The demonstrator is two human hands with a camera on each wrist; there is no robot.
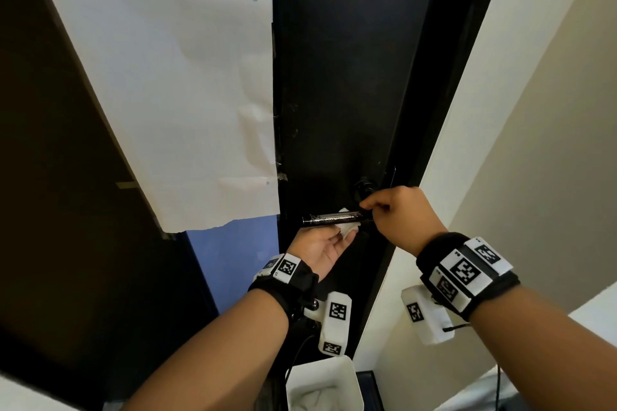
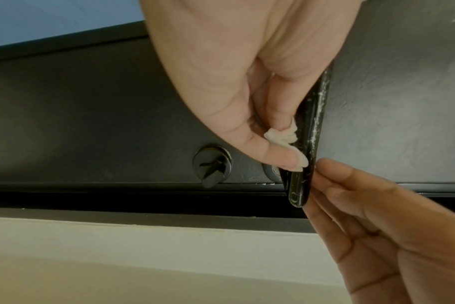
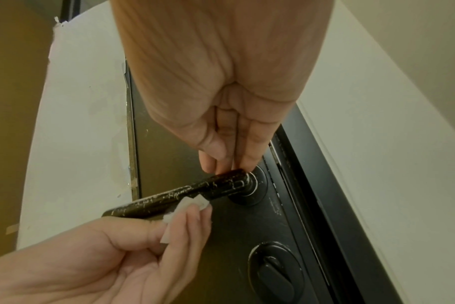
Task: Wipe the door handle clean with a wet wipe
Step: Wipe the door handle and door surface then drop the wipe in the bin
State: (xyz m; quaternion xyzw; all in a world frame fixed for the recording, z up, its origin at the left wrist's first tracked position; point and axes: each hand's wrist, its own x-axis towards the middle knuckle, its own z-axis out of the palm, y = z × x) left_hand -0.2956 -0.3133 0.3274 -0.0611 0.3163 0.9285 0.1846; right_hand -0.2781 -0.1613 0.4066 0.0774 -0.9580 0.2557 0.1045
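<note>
A black lever door handle point(image 1: 329, 219), scuffed with white marks, juts leftwards from a black door point(image 1: 340, 77). Just under it, my left hand point(image 1: 337, 237) lies palm up and pinches a small crumpled white wet wipe point(image 1: 349, 228) against the handle's underside near its middle. The left wrist view has the wipe point(image 2: 286, 139) between thumb and fingers, touching the handle point(image 2: 308, 133). My right hand point(image 1: 370, 207) pinches the handle at its pivot end. In the right wrist view its fingertips point(image 3: 221, 162) sit on the handle point(image 3: 174, 197) next to the round rose, above the wipe point(image 3: 185, 207).
A thumb-turn lock point(image 1: 364, 188) sits on the door just beside the handle's pivot. White paper point(image 1: 167, 77) is taped over the door's left part. The black door frame and a cream wall point(image 1: 500, 143) lie close on the right. A white bin point(image 1: 324, 384) stands on the floor below.
</note>
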